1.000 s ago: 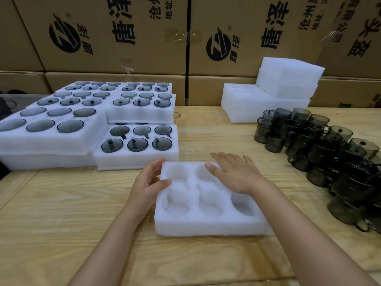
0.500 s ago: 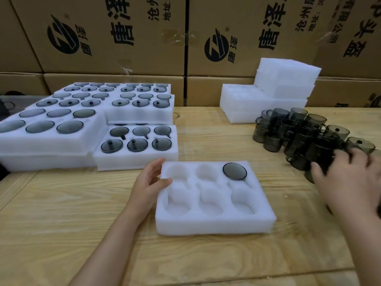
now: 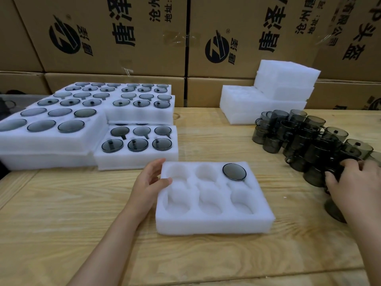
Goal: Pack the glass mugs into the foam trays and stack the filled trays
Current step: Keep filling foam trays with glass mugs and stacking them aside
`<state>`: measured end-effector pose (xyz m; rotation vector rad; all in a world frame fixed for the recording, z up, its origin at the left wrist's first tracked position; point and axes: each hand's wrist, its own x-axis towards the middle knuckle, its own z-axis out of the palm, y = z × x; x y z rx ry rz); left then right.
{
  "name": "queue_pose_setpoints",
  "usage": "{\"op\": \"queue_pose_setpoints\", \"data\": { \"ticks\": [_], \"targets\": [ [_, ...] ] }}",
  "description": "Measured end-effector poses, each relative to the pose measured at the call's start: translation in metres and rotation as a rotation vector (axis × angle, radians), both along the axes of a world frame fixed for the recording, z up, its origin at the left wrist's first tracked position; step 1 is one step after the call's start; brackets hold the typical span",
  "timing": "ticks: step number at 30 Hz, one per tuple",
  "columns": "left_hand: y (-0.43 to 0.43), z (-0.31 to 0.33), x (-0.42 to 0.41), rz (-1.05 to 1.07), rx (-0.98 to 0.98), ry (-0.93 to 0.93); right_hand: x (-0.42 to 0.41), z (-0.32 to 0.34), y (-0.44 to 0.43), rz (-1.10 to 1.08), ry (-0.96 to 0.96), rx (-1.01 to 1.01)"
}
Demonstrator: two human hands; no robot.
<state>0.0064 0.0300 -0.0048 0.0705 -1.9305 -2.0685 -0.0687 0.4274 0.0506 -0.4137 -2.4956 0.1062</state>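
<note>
A white foam tray (image 3: 212,222) with six pockets lies in front of me on the wooden table. One smoky glass mug (image 3: 234,171) sits upside down in its far right pocket; the other pockets are bare. My left hand (image 3: 148,182) holds the tray's far left corner, thumb on top and fingers behind the edge. My right hand (image 3: 354,182) is off to the right in the cluster of loose mugs (image 3: 305,139), its fingers curled round one dark mug (image 3: 335,172) at the near end.
Filled foam trays (image 3: 136,159) stand stacked at the left, a taller stack (image 3: 51,145) beside them. Unfilled foam trays (image 3: 263,106) are piled at the back right. Cardboard boxes (image 3: 115,34) wall off the table's far side.
My right hand left the tray, where a mug now sits in the far right pocket, and moved right to the loose mugs. The left hand stayed on the tray.
</note>
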Motion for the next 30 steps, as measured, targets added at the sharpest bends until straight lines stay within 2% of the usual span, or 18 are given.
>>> {"op": "queue_pose_setpoints", "data": {
  "ticks": [5, 9, 13, 17, 23, 30],
  "targets": [
    [0.000, 0.000, 0.000, 0.005, -0.011, -0.002, 0.002, -0.008, 0.004, 0.137, 0.115, -0.025],
    [0.000, 0.000, 0.000, 0.007, -0.010, -0.009, 0.000, -0.014, 0.007, 0.213, 0.204, 0.056],
    [0.000, 0.001, 0.002, 0.009, -0.014, -0.020, -0.004, -0.020, 0.008, 0.282, 0.214, 0.130],
    [0.001, 0.003, 0.003, 0.012, -0.015, -0.026, -0.002, -0.019, 0.002, 0.369, 0.269, 0.100],
    [0.002, 0.003, 0.003, 0.013, -0.012, -0.026, 0.023, 0.008, -0.051, 0.636, 0.394, -0.155],
    [0.004, 0.006, 0.004, 0.012, -0.005, -0.034, 0.028, 0.016, -0.124, 0.893, 0.238, -0.573]
  ]
}}
